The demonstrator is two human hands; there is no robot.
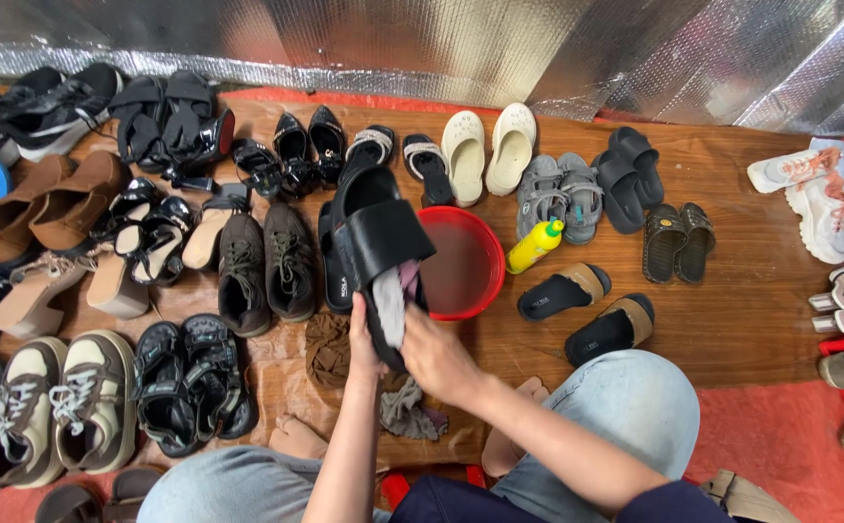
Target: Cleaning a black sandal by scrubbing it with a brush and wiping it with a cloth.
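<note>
- Here, my left hand (363,341) is wrapped around the heel end of a black slide sandal (375,254), fingers curled shut on its edge, holding it tilted up over the floor.
- My right hand (436,355) is closed on a greyish cloth (392,305), pressing it against the sandal's footbed just under the wide strap.
- So the sandal sits directly above and between both hands, its toe pointing away from me.
- Just right of the sandal, nearly touching it, stands a red basin (465,263) with murky water.
- A yellow bottle (534,245) lies on its side just beyond the basin's right rim.
- Below my hands, a brown rag (327,350) and a grey rag (409,411) lie on the wooden floor (732,320), near my bare toes.
- To the left, brown lace-up shoes (265,268) stand in a pair; to the right, two black slides with tan insoles (587,310) lie apart.
- Cream clogs (489,147) rest farther back by the foil wall.
</note>
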